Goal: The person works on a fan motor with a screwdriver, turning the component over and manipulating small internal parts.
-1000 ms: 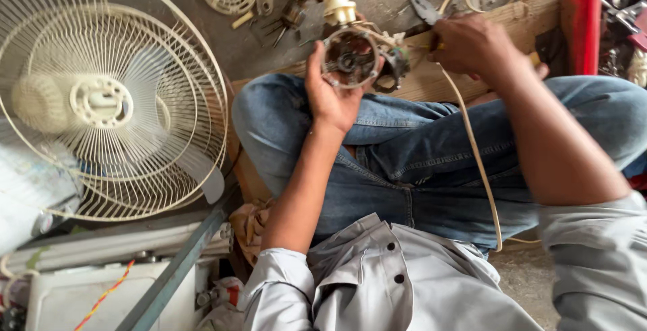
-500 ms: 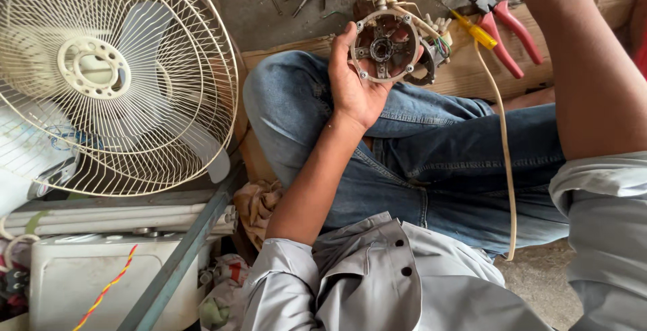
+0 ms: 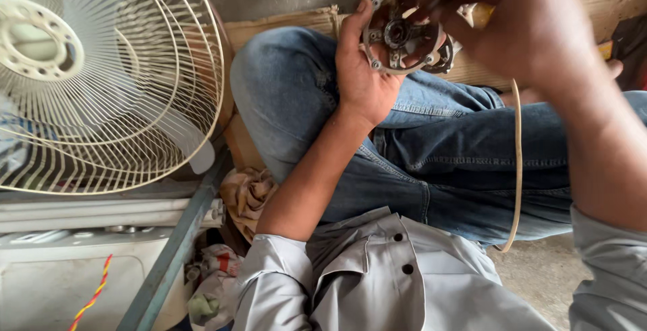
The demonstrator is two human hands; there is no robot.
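My left hand (image 3: 360, 68) grips a round metal fan motor housing (image 3: 402, 35) from its left side, open face toward me, above my knee in blue jeans (image 3: 290, 95). My right hand (image 3: 532, 21) hovers close over the housing's upper right rim. Its fingers are pinched on a slim dark tool whose kind I cannot make out. A cream power cord (image 3: 517, 169) hangs from the motor down across my right leg.
A large cream wire fan guard (image 3: 101, 75) fills the left side. Cardboard (image 3: 283, 24) lies under my legs. A crumpled rag (image 3: 246, 193), a grey-green metal bar (image 3: 172, 250), a white casing (image 3: 54, 270) and a red-yellow twisted wire (image 3: 94, 294) sit at lower left.
My right hand came back from the far top right and now sits pinched over the motor rim. The view has moved closer; my left hand still holds the motor.
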